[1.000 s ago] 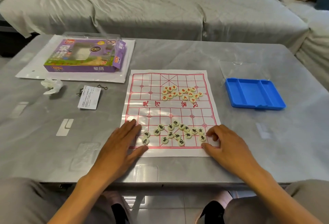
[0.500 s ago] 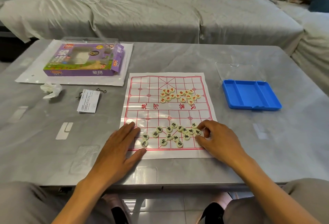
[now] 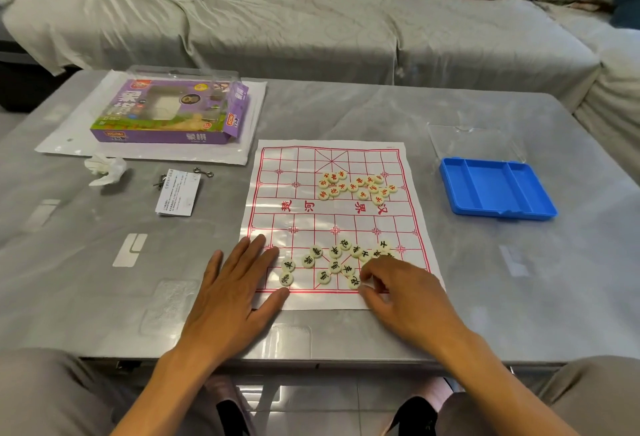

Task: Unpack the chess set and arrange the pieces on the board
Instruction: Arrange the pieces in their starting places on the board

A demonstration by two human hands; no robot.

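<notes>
A thin paper chess board (image 3: 277,200) with red lines lies flat on the grey table. Several red-lettered round pieces (image 3: 356,186) sit bunched on its far half. Several black-lettered pieces (image 3: 334,252) are scattered over its near half. My left hand (image 3: 235,293) lies flat with straight fingers on the board's near left corner. My right hand (image 3: 405,297) is over the near right part of the board. Its fingers are curled, and thumb and forefinger pinch a black-lettered piece (image 3: 353,282) by the near edge line. The hand hides a few pieces.
A blue plastic tray (image 3: 498,213) sits right of the board, with a clear lid (image 3: 474,141) behind it. At the far left the purple game box (image 3: 169,113) rests on a white sheet. A crumpled tissue (image 3: 105,168) and a leaflet (image 3: 178,193) lie nearer. A sofa runs behind the table.
My right hand has slid left along the board's near edge, from the right corner into the black pieces, its fingers curling in. My left hand has stayed flat on the corner.
</notes>
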